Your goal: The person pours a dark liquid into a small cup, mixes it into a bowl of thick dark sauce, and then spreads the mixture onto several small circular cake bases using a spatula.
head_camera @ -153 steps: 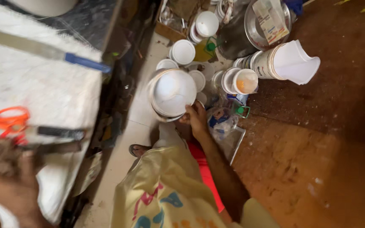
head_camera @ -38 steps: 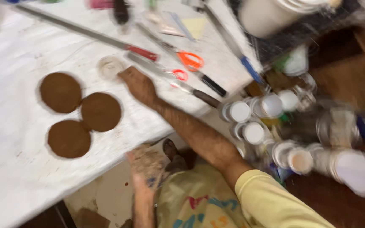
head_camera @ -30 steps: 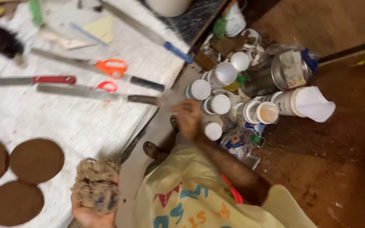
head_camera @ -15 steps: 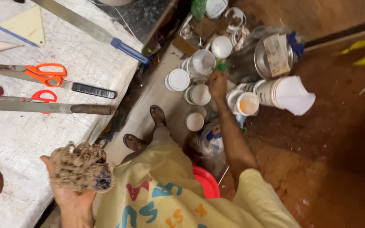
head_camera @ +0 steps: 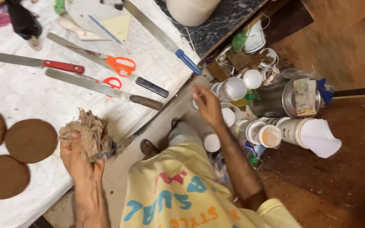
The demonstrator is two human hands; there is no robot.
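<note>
A white cloth covers the counter (head_camera: 17, 93) on the left side, and beside it the floor (head_camera: 170, 122) is pale, with dark brown ground more to the right. On the counter lie three brown discs (head_camera: 31, 140) near the left edge, several long knives (head_camera: 102, 89) and orange scissors (head_camera: 121, 65). All the long blades lie slanted, from upper left to lower right.

The left hand (head_camera: 79, 158) is raised over the edge of the counter, just beside the nearest brown disc. Its grip is closed around a wad of fibre (head_camera: 90, 133), tan and rough, which stands out above the fingers; the thumb presses on its front. So the wad is already in the hand, and it is near the discs but not touching them.

The right hand (head_camera: 208, 105) is on the other side of the body, stretched out over the floor toward a group of cups (head_camera: 235, 88) and white containers. Its fingers are loose and half open, and it holds nothing. The picture is a little blurred there, so I cannot tell whether the fingertips touch a cup. The cups lie just ahead and to the right of this hand, and well apart from the left hand. Behind them stands a metal pot (head_camera: 294, 97), and a stack of white cups (head_camera: 313, 137) lies on its side pointing right.
</note>
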